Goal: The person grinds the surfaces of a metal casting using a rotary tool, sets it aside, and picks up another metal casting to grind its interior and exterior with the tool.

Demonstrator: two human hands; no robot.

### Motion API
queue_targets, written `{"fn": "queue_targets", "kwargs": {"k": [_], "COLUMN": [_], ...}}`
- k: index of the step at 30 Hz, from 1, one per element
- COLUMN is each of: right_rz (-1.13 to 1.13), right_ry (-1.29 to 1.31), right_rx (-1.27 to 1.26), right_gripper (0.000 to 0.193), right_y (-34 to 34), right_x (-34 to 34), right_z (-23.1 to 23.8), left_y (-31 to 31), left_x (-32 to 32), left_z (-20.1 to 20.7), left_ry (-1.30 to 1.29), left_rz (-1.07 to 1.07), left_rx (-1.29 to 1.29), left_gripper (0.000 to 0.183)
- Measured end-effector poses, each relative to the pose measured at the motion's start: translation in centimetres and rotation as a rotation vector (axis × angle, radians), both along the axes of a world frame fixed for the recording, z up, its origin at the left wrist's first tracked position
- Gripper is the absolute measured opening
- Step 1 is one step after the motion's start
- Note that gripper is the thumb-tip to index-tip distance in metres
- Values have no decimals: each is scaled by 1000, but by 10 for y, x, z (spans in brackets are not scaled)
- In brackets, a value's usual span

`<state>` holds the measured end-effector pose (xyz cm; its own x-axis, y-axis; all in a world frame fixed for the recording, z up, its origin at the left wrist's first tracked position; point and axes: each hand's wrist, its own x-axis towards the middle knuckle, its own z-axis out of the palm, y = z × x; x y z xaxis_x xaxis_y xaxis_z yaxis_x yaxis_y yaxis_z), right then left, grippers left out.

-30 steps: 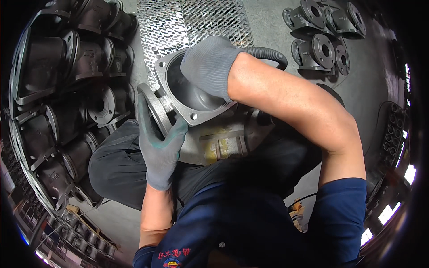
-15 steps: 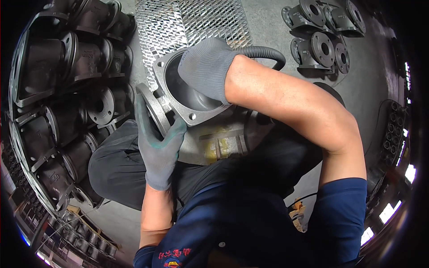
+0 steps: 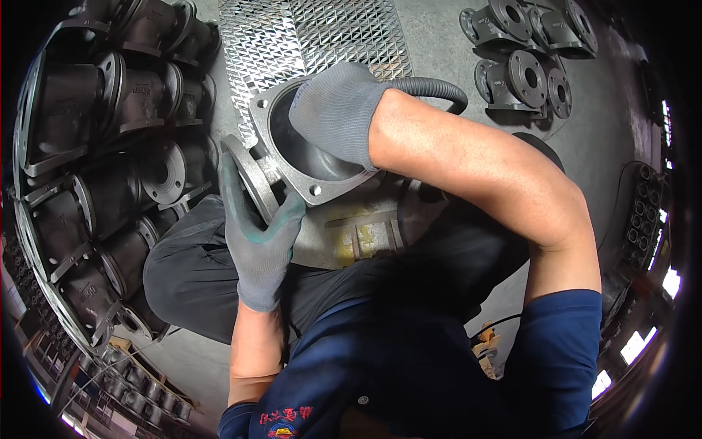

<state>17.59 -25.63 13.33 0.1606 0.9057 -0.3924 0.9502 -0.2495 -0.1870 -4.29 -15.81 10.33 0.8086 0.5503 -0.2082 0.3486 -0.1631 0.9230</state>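
Observation:
In front of me is a grey cast-metal valve body [image 3: 327,192], its square flange with bolt holes facing up around a round bore. My left hand [image 3: 262,245], in a grey glove with green palm coating, grips the round side flange [image 3: 252,179], thumb on one side and fingers on the other. My right hand [image 3: 338,110], in a grey knit glove, reaches over the rim into the bore. Its fingers are hidden inside the body, so what they hold or touch does not show. A ribbed grey hose [image 3: 435,91] curves out behind my right wrist.
Dark valve bodies [image 3: 66,110] are stacked high on the left. Several more flanged bodies [image 3: 526,80] stand on the floor at the far right. A patterned metal plate [image 3: 314,36] lies beyond the work. My bent legs [image 3: 186,271] flank the piece.
Almost nothing differs. My right hand has shifted very slightly left at the bore, while my left hand keeps its grip on the side flange.

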Motion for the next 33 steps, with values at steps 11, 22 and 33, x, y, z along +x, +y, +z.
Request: {"fn": "queue_targets", "kwargs": {"k": [11,22,33], "right_rz": [43,-20,-365], "right_ry": [17,13,158], "right_rx": [-65,-102,134], "right_gripper": [17,20,24], "right_y": [4,6,-108], "right_x": [-8,-9,20], "right_z": [-4,-8,38], "left_y": [-2,1,-5], "left_x": [0,-1,2], "left_z": [2,3,6], "left_ry": [-6,-6,-66], "left_rz": [-21,17,-107], "left_rx": [33,-11,197], "left_gripper": [104,105,118]}}
